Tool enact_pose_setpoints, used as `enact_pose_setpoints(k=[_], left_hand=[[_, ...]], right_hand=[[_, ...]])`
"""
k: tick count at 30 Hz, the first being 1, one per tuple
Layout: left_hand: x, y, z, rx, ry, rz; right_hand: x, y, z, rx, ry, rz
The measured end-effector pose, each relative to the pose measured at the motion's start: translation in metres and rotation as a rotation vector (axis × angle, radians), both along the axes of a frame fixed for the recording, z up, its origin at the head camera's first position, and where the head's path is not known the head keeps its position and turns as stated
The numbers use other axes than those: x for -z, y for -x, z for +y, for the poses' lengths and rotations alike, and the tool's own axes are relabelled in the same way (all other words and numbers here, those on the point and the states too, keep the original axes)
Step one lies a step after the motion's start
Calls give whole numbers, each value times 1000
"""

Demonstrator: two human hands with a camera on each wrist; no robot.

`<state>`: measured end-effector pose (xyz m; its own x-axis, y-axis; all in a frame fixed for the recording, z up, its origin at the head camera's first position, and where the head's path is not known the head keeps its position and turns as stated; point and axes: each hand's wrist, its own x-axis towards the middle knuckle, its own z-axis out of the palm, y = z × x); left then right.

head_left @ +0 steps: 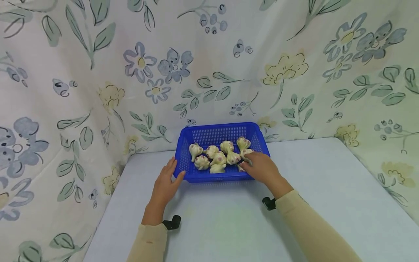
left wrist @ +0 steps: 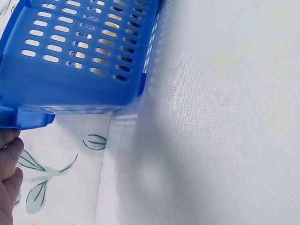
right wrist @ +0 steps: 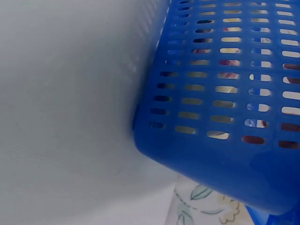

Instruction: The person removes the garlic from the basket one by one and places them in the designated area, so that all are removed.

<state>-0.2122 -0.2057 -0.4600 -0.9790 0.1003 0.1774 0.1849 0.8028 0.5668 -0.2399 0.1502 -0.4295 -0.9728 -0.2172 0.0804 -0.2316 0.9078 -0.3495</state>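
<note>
A blue plastic basket (head_left: pixel 212 178) with slotted walls holds several whitish garlic bulbs (head_left: pixel 202 162) with purple marks. My left hand (head_left: pixel 166 183) rests at the basket's left end, fingers straight along the rim and thumb near the front corner. In the left wrist view, its fingertips (left wrist: pixel 10 157) show just under the rim. My right hand (head_left: pixel 262 168) reaches over the front right rim and pinches a garlic bulb (head_left: pixel 246 152) between thumb and fingers. The right hand is hidden behind the slotted wall (right wrist: pixel 211 103) in the right wrist view.
The basket stands on a white-covered table (head_left: pixel 222 222), near its back edge. A floral cloth (head_left: pixel 209 72) hangs close behind the basket and along the left side. Dark wrist cameras (head_left: pixel 172 222) sit at both cuffs.
</note>
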Motion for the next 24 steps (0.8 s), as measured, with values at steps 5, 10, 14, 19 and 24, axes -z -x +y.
enact_pose_setpoints(k=[5, 10, 14, 19, 24], left_hand=[[0, -1, 0, -3, -5, 18], [0, 0, -1, 1, -8, 20], [-1, 0, -2, -3, -23, 13], [2, 0, -2, -23, -35, -4], [6, 3, -1, -27, -22, 4]], right_hand=[[-3, 6, -6, 20, -48, -53], [-2, 14, -9, 45, -51, -121], [-4, 18, -10, 47, -37, -166], [-5, 23, -14, 53, -56, -221], [-6, 28, -18, 78, -68, -273]])
